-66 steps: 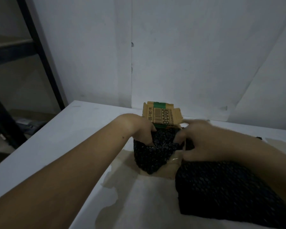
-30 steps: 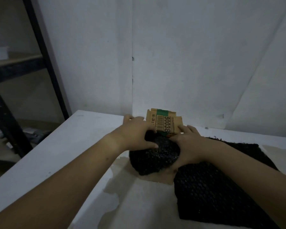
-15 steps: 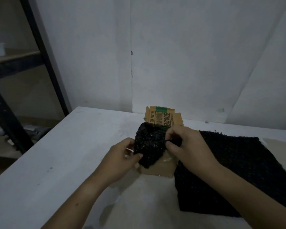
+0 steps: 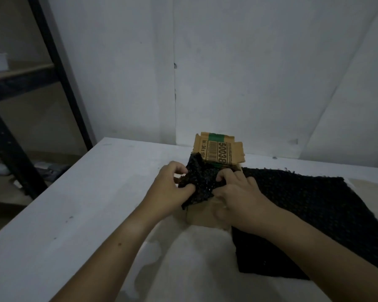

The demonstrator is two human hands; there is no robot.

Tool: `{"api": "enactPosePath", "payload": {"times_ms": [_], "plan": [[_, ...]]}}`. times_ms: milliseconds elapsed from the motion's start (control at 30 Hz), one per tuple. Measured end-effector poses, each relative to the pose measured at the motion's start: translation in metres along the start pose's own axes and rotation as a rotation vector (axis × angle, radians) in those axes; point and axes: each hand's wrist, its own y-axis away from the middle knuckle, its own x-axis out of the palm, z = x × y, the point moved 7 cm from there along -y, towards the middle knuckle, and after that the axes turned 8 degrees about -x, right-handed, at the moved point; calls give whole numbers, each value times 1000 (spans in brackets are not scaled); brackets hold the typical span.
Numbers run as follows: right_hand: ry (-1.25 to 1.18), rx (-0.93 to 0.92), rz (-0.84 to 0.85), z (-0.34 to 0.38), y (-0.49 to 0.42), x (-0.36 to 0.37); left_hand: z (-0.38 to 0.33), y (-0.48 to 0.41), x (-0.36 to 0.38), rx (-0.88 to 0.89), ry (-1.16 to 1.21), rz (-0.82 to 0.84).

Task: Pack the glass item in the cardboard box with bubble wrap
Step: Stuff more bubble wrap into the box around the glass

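A small brown cardboard box (image 4: 202,215) stands on the white table, its printed back flap (image 4: 218,151) raised. A black bubble-wrap bundle (image 4: 198,182) sits in the box's open top, part of it hanging over the front wall. My left hand (image 4: 169,189) pinches the bundle's left side. My right hand (image 4: 236,188) grips its right side over the box. The glass item is hidden; I cannot tell whether it is inside the wrap.
A large flat sheet of black bubble wrap (image 4: 314,216) lies right of the box. The white table (image 4: 85,203) ends at a left edge, beyond which stands a dark metal shelf frame (image 4: 52,68). A white wall rises close behind the box.
Both hands moved off the top of the bundle to its two sides. The bundle's left corner now sticks up higher, and more of the box's front wall shows.
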Motion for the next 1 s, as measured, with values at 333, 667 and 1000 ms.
{"api": "enactPosePath", "payload": {"times_ms": [333,667,1000], "plan": [[-59,-39,-87,-2,14,2,-40,-43,26,-379,-701,348],[10,108,-222,-43,-2,-37,-35,-32,-3,-75,-314,403],[80,189,389,-60,-37,-12,-40,-45,19,-92,-896,468]]}}
